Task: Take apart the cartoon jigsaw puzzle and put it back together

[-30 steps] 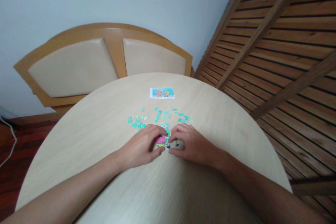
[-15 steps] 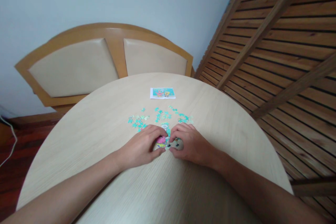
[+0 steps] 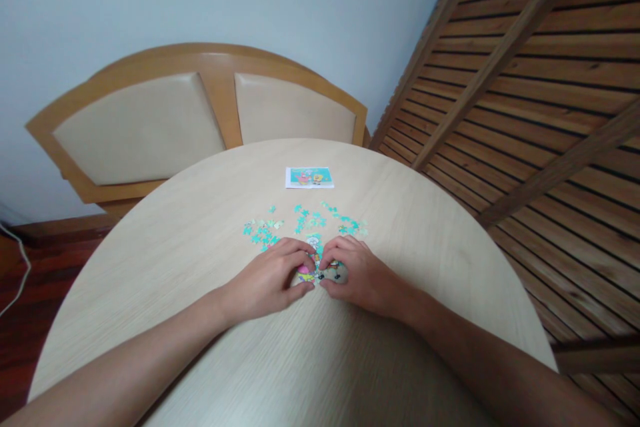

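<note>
A partly joined jigsaw puzzle (image 3: 330, 274) lies flat on the table between my hands, with pink, yellow, white and teal cartoon parts showing. My left hand (image 3: 273, 275) curls around its left side, thumb at the near edge and fingers bent over the pink part. From the right, my right hand (image 3: 361, 272) grips the other side, thumb low and fingers curved on top. Both hands cover much of the puzzle. Just beyond them are loose teal puzzle pieces: a left cluster (image 3: 260, 237), a middle cluster (image 3: 303, 219) and a right cluster (image 3: 351, 225).
A picture card (image 3: 311, 177) with two cartoon figures lies farther back on the round wooden table (image 3: 190, 227). Behind the table stands a wooden bench back (image 3: 227, 100) with cream panels. Slatted wood (image 3: 540, 113) rises on the right. A white cable (image 3: 24, 267) hangs at far left.
My right hand's fingers have shifted slightly left and up over the puzzle, and the left fingers have bent a little more. The loose pieces and the card have stayed put.
</note>
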`<state>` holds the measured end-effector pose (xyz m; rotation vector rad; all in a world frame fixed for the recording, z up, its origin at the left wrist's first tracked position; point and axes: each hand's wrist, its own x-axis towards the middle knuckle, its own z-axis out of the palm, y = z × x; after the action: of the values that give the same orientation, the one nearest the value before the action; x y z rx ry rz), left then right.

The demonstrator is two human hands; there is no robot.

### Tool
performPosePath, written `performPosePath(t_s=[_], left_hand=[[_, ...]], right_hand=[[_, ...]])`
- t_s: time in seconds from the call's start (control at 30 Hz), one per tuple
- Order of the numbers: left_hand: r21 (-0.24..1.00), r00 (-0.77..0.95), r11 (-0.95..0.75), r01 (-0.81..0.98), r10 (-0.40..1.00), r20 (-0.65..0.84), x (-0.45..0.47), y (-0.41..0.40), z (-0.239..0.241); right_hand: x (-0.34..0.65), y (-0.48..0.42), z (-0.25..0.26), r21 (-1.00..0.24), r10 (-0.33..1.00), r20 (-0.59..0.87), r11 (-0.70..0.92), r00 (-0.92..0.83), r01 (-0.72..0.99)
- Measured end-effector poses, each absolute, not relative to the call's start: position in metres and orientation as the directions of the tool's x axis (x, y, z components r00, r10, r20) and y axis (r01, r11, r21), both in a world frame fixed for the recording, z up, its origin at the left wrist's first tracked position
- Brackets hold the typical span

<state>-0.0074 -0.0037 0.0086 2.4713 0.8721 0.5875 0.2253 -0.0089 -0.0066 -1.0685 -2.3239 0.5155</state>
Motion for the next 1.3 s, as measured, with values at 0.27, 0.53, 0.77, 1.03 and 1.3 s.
performPosePath(t_s=[0.27, 0.53, 0.77, 1.03, 1.3], left_hand=[[0.533, 0.709, -0.697, 0.479, 0.666, 0.232, -0.008, -0.005, 0.009], [0.537, 0.713, -0.699, 0.472, 0.661, 0.233, -0.008, -0.004, 0.008], [0.536, 0.713, -0.696, 0.479, 0.664, 0.225, -0.008, -0.004, 0.008], [0.536, 0.72, -0.694, 0.48, 0.661, 0.211, -0.009, -0.005, 0.009], [0.533, 0.721, -0.694, 0.484, 0.661, 0.206, -0.009, -0.004, 0.009]], right_hand=[[0.227, -0.009, -0.003, -0.53, 0.79, 0.292, 0.603, -0.539, 0.596], [0.231, -0.009, 0.003, -0.521, 0.797, 0.247, 0.589, -0.552, 0.617], [0.232, -0.01, 0.005, -0.519, 0.798, 0.234, 0.586, -0.555, 0.623], [0.235, -0.011, 0.009, -0.506, 0.797, 0.206, 0.583, -0.568, 0.636], [0.237, -0.01, 0.009, -0.49, 0.782, 0.207, 0.603, -0.588, 0.63]])
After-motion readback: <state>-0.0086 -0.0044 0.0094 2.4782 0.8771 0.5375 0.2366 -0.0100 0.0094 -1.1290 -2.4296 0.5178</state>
